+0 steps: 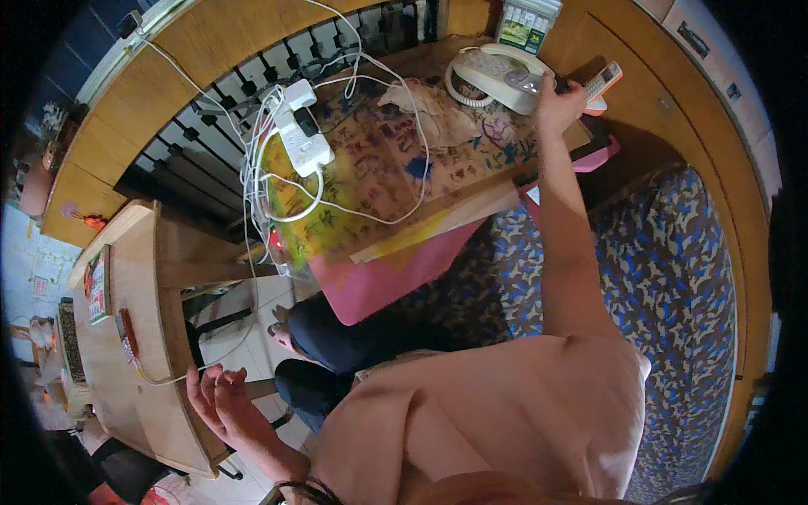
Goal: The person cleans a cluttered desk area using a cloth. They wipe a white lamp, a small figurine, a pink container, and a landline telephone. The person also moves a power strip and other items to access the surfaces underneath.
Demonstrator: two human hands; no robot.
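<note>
My right hand (559, 108) reaches across to a cream corded telephone (499, 76) and meets its right end. Whether the fingers grip it cannot be made out. Just right of that hand, an orange-and-white cordless phone (603, 83) stands tilted on its base. My left hand (228, 407) is raised near the edge of a light wooden desk (151, 404). Its fingers are loosely curled and apart, with nothing seen in them. A thin white cable (252, 315) passes close behind its fingertips and runs to a dark red handheld device (126, 334) on the desk.
A white power strip (303, 142) and bundled white cords lie on a stained table (379, 151). Beside them are a crumpled beige cloth (435, 117) and a clear box (527, 25). A pink sheet (391, 278) hangs below the table edge. The seat has camouflage fabric (663, 284).
</note>
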